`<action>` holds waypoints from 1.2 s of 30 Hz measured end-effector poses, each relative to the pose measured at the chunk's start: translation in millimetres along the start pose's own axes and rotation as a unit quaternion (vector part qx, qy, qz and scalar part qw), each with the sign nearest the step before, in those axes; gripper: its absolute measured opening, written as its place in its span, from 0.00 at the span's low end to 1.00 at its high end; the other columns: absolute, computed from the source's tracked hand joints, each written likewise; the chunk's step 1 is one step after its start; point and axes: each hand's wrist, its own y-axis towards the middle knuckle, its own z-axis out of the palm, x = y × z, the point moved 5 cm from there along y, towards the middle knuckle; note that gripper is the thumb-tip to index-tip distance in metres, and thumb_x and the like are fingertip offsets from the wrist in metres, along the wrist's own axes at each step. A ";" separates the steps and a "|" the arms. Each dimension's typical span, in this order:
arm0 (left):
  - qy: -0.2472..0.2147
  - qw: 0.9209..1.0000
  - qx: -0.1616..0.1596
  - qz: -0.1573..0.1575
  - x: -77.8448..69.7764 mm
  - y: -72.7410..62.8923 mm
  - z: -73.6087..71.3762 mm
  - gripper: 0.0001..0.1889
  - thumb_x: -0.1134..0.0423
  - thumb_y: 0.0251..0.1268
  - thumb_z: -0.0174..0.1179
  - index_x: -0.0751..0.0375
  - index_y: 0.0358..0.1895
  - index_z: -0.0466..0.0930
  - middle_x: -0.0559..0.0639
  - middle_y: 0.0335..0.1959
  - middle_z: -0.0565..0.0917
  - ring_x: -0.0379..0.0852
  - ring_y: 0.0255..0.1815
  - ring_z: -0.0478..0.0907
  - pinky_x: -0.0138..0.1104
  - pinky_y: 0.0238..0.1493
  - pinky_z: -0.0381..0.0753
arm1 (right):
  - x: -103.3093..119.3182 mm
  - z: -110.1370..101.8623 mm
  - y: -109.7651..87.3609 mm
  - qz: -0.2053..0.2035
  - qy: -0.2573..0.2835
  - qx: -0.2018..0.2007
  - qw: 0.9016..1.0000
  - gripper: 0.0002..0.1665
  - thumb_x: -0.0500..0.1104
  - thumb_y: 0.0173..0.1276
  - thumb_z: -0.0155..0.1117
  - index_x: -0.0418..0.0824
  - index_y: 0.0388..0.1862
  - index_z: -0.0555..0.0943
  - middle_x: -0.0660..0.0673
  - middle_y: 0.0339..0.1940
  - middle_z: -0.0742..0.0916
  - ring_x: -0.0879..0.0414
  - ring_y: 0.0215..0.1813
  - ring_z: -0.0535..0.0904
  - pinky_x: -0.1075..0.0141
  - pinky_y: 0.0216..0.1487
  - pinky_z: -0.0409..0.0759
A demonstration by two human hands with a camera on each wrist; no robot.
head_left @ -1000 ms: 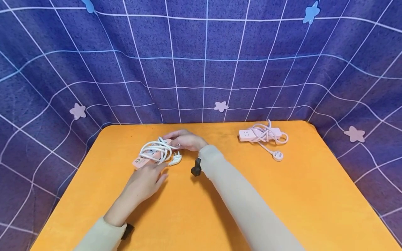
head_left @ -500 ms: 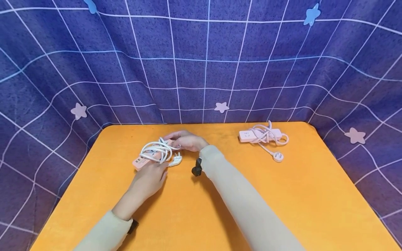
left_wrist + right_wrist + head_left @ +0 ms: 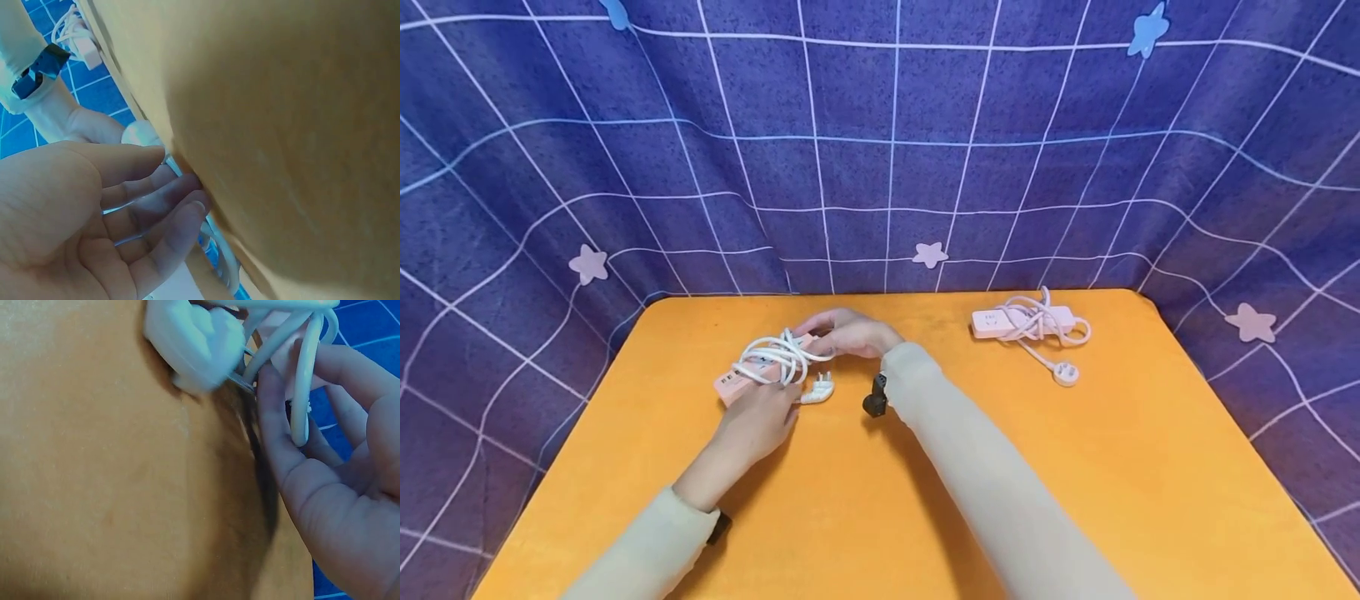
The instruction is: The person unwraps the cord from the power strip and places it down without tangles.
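On the left of the table lies a pink power strip [image 3: 734, 386] with a white cord [image 3: 778, 354] looped around it. Its white three-pin plug [image 3: 820, 388] rests at the near side, pins up. My right hand [image 3: 853, 333] grips the strip's far end, thumb on the near side and fingers behind; loops of cord hang beside those fingers in the right wrist view. My left hand [image 3: 758, 425] is at the strip's near side, its thumb and fingertips pinching the cord close to the plug. In the left wrist view most of the strip hides behind the left fingers [image 3: 165, 244].
A second pink power strip [image 3: 988, 323], wrapped in its own pink cord, lies at the back right of the orange table [image 3: 1075, 483]; its round plug [image 3: 1065, 373] sits in front. A blue gridded curtain [image 3: 880, 167] surrounds the table's back and sides.
My left hand has moved slightly up and right, toward the cord. The plug has shifted a little nearer and tilted. The right hand stays at the strip's far end.
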 end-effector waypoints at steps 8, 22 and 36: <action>-0.014 1.000 0.006 -0.003 3.6 -0.3 1.7 0.06 0.70 0.64 0.72 0.62 0.38 0.83 0.54 0.27 0.82 0.54 0.29 0.82 0.46 0.30 0.81 | -1.3 3.2 -1.8 -0.026 0.005 0.004 1.000 0.27 0.28 0.68 0.72 0.33 0.66 0.82 0.41 0.60 0.87 0.56 0.51 0.85 0.64 0.56 0.87; -0.041 0.999 0.007 -0.005 7.2 -0.9 -0.6 0.12 0.71 0.62 0.74 0.56 0.30 0.79 0.47 0.22 0.76 0.46 0.26 0.76 0.41 0.29 0.76 | -3.9 8.8 -5.0 -0.010 -0.009 0.011 1.000 0.29 0.27 0.70 0.69 0.35 0.70 0.80 0.42 0.66 0.83 0.56 0.56 0.80 0.66 0.60 0.83; -0.042 0.999 -0.008 0.017 8.6 0.2 1.0 0.14 0.71 0.55 0.79 0.56 0.28 0.80 0.44 0.22 0.77 0.43 0.25 0.73 0.37 0.28 0.74 | -8.9 9.3 -3.0 -0.017 -0.015 -0.001 1.000 0.28 0.28 0.71 0.69 0.37 0.69 0.81 0.44 0.65 0.83 0.56 0.57 0.81 0.66 0.60 0.83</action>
